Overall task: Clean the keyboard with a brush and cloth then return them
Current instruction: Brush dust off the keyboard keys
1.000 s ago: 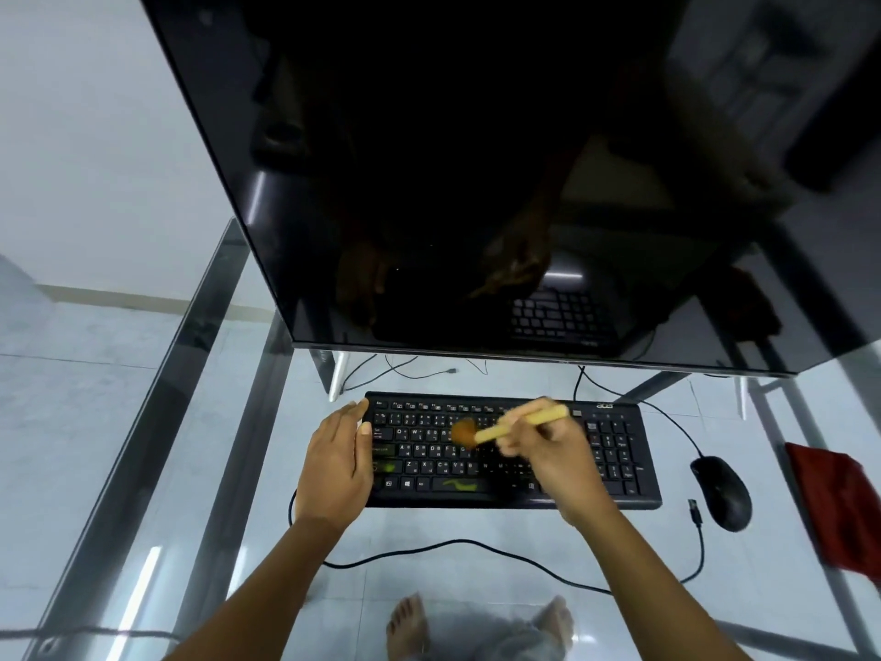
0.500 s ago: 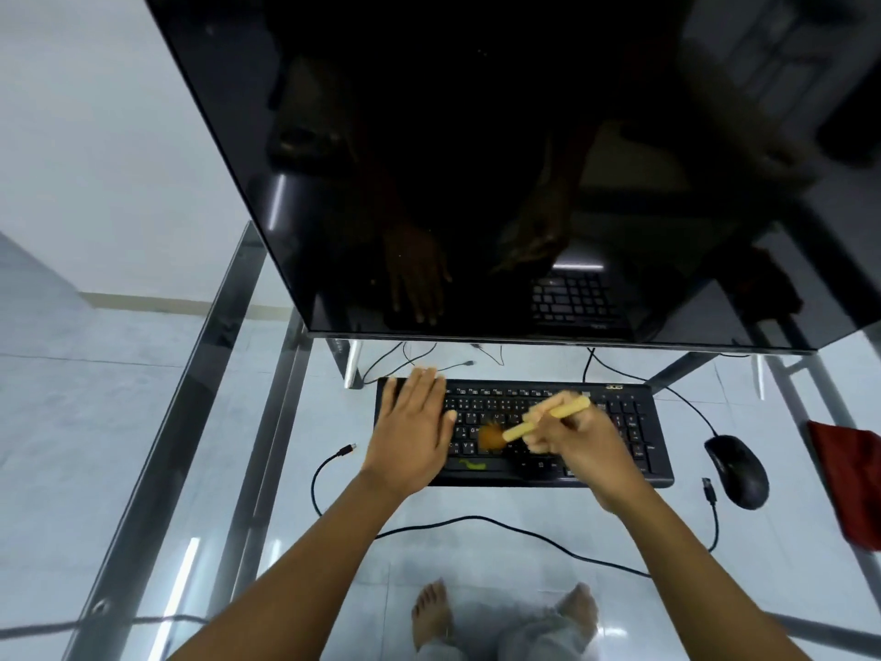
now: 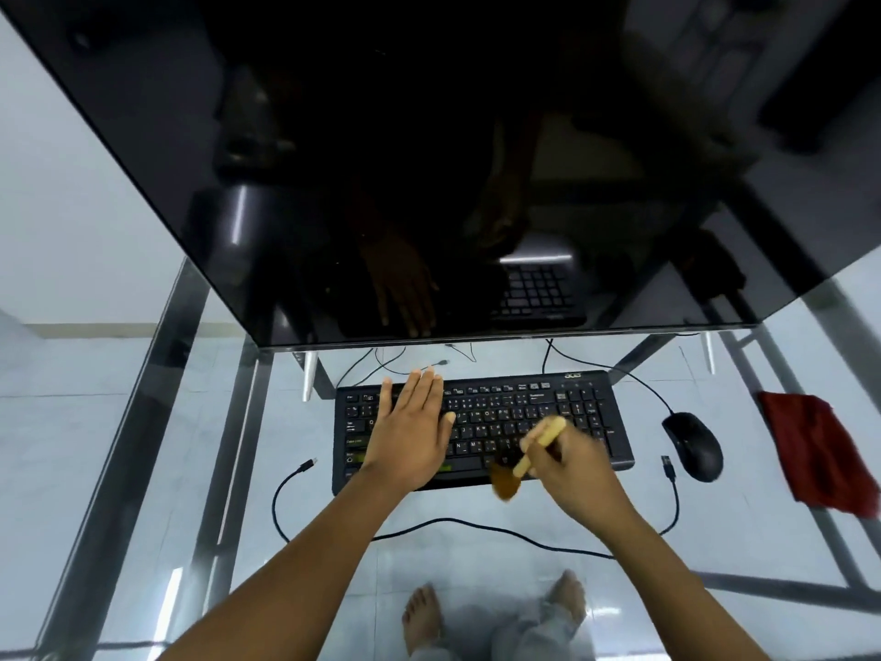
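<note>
- On a glass table [image 3: 763, 517] with a metal frame lie a black keyboard [image 3: 500, 412], a black mouse [image 3: 693, 446] to its right and a loose black cable [image 3: 476, 522] in front of it.
- Above the keyboard, a large dark monitor [image 3: 429, 159] fills the upper view and reflects the hands.
- Pale floor tiles [image 3: 71, 422] and the person's bare feet [image 3: 422, 613] show through the glass.
- The red cloth [image 3: 820, 450] lies crumpled near the table's right edge, well apart from the keyboard, where it also lay half a second ago.
- The left hand [image 3: 410, 436] stays flat on the keyboard's left half, fingers straight and together.
- The right hand [image 3: 567, 469] pinches the brush [image 3: 548, 434] by its pale handle.
- Its brown bristles were on the middle keys; they have now swept to the keyboard's front edge, blurred by motion.
</note>
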Demonstrator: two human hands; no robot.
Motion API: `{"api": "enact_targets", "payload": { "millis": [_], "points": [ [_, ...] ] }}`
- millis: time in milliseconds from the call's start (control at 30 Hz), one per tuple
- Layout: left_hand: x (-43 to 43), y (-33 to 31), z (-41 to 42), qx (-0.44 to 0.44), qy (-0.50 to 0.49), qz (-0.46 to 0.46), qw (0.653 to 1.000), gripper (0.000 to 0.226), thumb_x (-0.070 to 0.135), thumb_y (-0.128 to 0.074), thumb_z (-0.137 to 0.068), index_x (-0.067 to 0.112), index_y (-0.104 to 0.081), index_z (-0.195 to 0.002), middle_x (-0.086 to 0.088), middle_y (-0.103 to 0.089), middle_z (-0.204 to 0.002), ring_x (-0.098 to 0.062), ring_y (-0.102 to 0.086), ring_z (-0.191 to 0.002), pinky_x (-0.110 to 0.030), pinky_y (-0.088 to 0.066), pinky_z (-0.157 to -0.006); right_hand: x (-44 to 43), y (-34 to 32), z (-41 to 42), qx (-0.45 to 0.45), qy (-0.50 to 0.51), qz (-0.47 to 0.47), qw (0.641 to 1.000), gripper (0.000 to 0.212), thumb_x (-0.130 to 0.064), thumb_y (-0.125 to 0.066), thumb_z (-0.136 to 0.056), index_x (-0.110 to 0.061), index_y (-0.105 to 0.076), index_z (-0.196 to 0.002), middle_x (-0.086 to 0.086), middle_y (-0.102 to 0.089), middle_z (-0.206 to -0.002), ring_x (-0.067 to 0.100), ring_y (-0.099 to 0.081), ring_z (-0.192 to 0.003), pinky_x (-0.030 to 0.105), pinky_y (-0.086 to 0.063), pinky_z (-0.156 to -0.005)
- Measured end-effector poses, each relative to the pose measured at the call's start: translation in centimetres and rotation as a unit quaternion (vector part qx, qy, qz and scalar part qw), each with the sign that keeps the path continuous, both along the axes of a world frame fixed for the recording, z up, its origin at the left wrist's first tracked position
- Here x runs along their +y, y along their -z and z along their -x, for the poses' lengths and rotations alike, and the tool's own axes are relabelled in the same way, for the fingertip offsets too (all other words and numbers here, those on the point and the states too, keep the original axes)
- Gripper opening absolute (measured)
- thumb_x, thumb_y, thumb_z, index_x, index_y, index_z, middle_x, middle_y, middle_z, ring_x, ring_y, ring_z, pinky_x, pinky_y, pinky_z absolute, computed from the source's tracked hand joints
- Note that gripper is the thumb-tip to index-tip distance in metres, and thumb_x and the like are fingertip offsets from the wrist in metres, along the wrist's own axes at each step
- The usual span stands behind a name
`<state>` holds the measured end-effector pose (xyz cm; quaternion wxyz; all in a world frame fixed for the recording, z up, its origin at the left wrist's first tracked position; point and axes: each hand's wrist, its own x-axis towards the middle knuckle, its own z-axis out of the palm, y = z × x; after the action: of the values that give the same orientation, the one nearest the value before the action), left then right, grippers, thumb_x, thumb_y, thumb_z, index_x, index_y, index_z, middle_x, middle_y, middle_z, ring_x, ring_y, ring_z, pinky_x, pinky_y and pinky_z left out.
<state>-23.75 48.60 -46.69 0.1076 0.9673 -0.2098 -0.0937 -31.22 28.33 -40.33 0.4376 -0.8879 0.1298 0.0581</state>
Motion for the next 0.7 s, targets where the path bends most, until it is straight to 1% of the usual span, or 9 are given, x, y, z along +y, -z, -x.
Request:
{"api": "enact_targets", "payload": {
  "millis": [100,167,233,333,433,467,533,600,700],
  "points": [
    [0.0,0.3,0.0,0.0,0.0,0.007,1.0,0.078,0.052,0.008,-0.089,0.013,-0.012,-0.153,-0.004,-0.012,-0.161,-0.018,-0.001,-0.148,-0.045,0.004,-0.119,-0.2,-0.4,-1.1,-0.077,0.095,-0.017,0.992,0.012,-0.019,-0.062,-0.093,-0.017,-0.061,-0.082,-0.011,-0.071,-0.066,0.008,-0.068,-0.065,0.023,-0.053,-0.062],
    [0.1,0.5,0.0,-0.006,0.004,0.007,1.0,0.076,0.051,0.006,-0.09,0.013,-0.012,-0.153,-0.003,-0.014,-0.161,-0.018,-0.003,-0.148,-0.044,0.003,-0.119,0.1,-0.8,-2.2,-0.033,0.066,-0.072,0.995,0.009,-0.019,-0.062,-0.093,-0.014,-0.063,-0.085,-0.004,-0.072,-0.071,0.008,-0.07,-0.065,0.028,-0.058,-0.066],
    [0.2,0.7,-0.1,-0.012,0.006,0.014,1.0,0.074,0.051,0.003,-0.092,0.013,-0.015,-0.153,-0.004,-0.017,-0.16,-0.018,-0.006,-0.148,-0.044,0.002,-0.119,0.1,-0.7,-3.0,-0.009,0.009,-0.041,0.999,0.01,-0.02,-0.061,-0.094,-0.014,-0.063,-0.086,-0.003,-0.073,-0.072,0.008,-0.07,-0.067,0.032,-0.058,-0.069],
    [0.2,0.7,-0.1,-0.014,0.004,0.026,1.0,0.073,0.051,-0.001,-0.093,0.013,-0.019,-0.153,-0.004,-0.021,-0.159,-0.019,-0.009,-0.148,-0.044,-0.001,-0.12,-0.5,-0.8,-4.2,-0.098,0.098,-0.024,0.99,0.01,-0.014,-0.059,-0.094,-0.014,-0.061,-0.084,-0.004,-0.072,-0.075,0.009,-0.068,-0.071,0.025,-0.055,-0.07],
    [0.3,0.8,0.1,-0.019,0.002,0.032,0.999,0.07,0.05,-0.005,-0.095,0.012,-0.023,-0.152,-0.005,-0.025,-0.158,-0.02,-0.014,-0.147,-0.046,-0.005,-0.12,-0.5,-1.2,-4.9,-0.024,0.031,-0.108,0.993,0.009,-0.016,-0.06,-0.095,-0.011,-0.062,-0.088,0.0,-0.074,-0.078,0.011,-0.071,-0.073,0.026,-0.058,-0.072],
    [0.3,0.9,0.1,-0.02,0.002,0.032,0.999,0.069,0.049,-0.007,-0.096,0.011,-0.025,-0.151,-0.006,-0.026,-0.157,-0.021,-0.016,-0.147,-0.047,-0.007,-0.119,-0.6,-1.1,-4.8,-0.017,0.012,-0.091,0.996,0.009,-0.016,-0.06,-0.094,-0.013,-0.062,-0.086,-0.002,-0.074,-0.077,0.007,-0.07,-0.071,0.023,-0.057,-0.071],
    [0.3,1.0,0.3,-0.022,0.003,0.023,0.999,0.069,0.049,-0.008,-0.096,0.011,-0.025,-0.151,-0.006,-0.026,-0.157,-0.021,-0.016,-0.147,-0.047,-0.007,-0.119,-1.2,-1.0,-5.0,-0.086,0.074,-0.033,0.993,0.013,-0.01,-0.061,-0.093,-0.015,-0.063,-0.082,-0.01,-0.069,-0.072,0.001,-0.065,-0.066,0.013,-0.05,-0.065],
    [0.1,0.9,0.3,-0.025,-0.001,0.012,1.0,0.071,0.051,-0.008,-0.096,0.01,-0.025,-0.151,-0.007,-0.025,-0.157,-0.021,-0.014,-0.147,-0.048,-0.005,-0.119,-2.2,-1.0,-5.1,-0.115,0.121,-0.059,0.984,0.01,-0.007,-0.059,-0.093,-0.01,-0.063,-0.085,-0.006,-0.07,-0.073,0.006,-0.067,-0.068,0.019,-0.053,-0.067],
    [-0.9,0.6,0.4,-0.025,0.015,0.006,1.0,0.073,0.053,-0.009,-0.096,0.008,-0.027,-0.149,-0.009,-0.026,-0.157,-0.022,-0.012,-0.147,-0.05,-0.005,-0.118,-2.2,-1.0,-4.8,-0.026,0.039,-0.114,0.992,0.009,-0.01,-0.058,-0.095,-0.005,-0.063,-0.09,0.004,-0.075,-0.078,0.02,-0.071,-0.077,0.033,-0.059,-0.076]
  ]
}}
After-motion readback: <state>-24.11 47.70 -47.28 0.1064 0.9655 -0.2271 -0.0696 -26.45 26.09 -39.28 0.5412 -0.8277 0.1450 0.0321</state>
